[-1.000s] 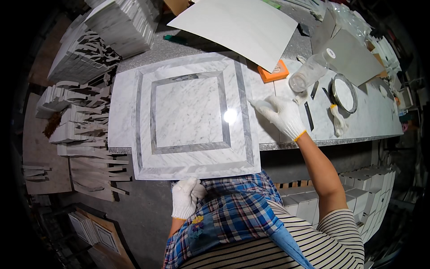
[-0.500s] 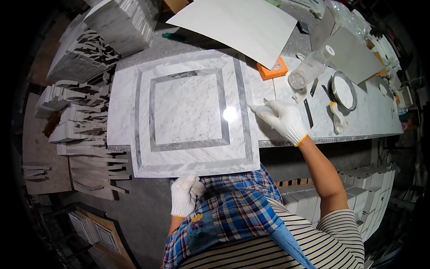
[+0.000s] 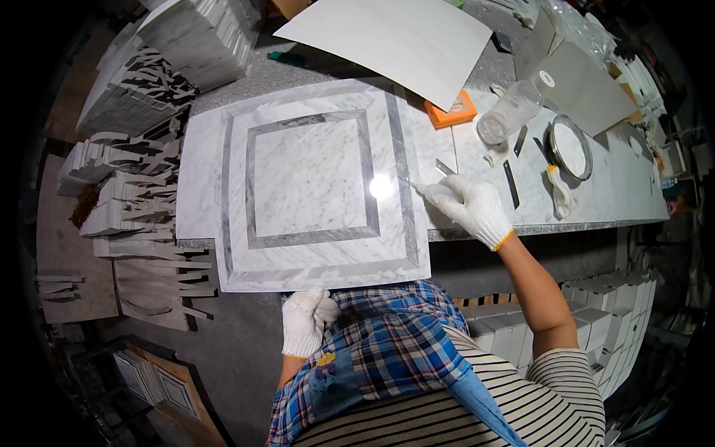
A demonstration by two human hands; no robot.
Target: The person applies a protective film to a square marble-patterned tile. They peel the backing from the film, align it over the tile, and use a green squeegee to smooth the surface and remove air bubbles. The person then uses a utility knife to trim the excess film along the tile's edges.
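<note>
A square white marble panel point(image 3: 309, 179) with two grey inlaid frames lies before me, its near edge overhanging the bench. In my right hand point(image 3: 475, 208), gloved in white knit, is a small pale nozzle bottle point(image 3: 430, 191). Its thin tip points left, over the panel's right-hand outer grey strip; whether it touches the stone I cannot tell. My left hand point(image 3: 305, 322), also gloved, is closed at the panel's near edge, close to my plaid apron. What its curled fingers may hold is hidden. A flat grey metal blade point(image 3: 445, 167) lies just beyond my right hand.
Right of the panel are an orange box point(image 3: 451, 110), a clear plastic bottle point(image 3: 512, 112), dark strips point(image 3: 511, 184) and a round metal-rimmed dish point(image 3: 570, 151). A white sheet point(image 3: 391, 37) overhangs the panel's far corner. Stacked stone pieces point(image 3: 130, 201) stand at left.
My right hand has shifted slightly left, bringing the nozzle tip over the panel's grey strip and uncovering the metal blade. My left hand stays closed at the near edge.
</note>
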